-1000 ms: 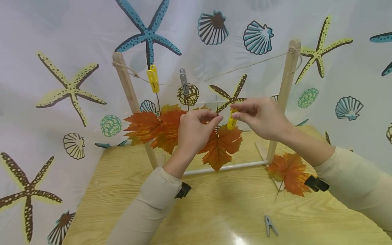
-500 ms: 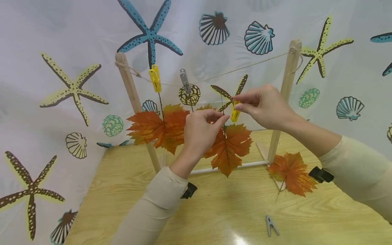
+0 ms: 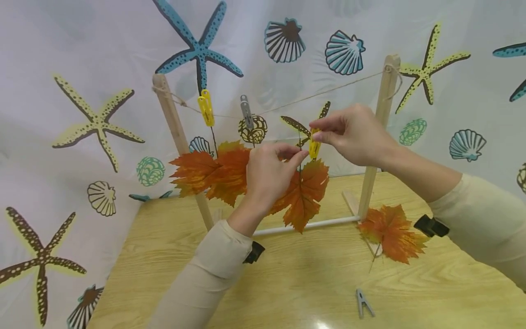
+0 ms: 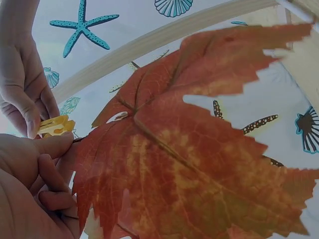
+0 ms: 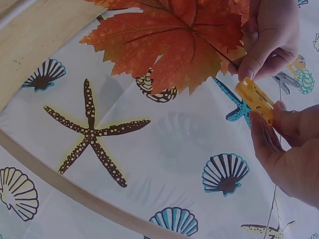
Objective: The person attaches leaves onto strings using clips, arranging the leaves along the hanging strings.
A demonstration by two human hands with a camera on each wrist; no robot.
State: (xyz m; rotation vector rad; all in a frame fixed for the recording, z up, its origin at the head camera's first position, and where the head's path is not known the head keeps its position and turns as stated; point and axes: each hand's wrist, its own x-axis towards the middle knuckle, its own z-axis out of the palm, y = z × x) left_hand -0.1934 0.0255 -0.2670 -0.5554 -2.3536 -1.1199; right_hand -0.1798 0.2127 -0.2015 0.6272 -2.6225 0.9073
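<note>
Below the twine line, the left hand pinches the stem of an orange maple leaf. The right hand squeezes a yellow clothespin just beside that stem. Only the head view shows the grey clothespin lying on the table. The right wrist view shows the yellow pin's ridged face.

I see the rack standing on the table, its string strung post to post. From the held leaf, two pegs hang on the string at ten o'clock with a leaf under them. A loose leaf lies on the table at four o'clock, and a spare peg lies at five.
</note>
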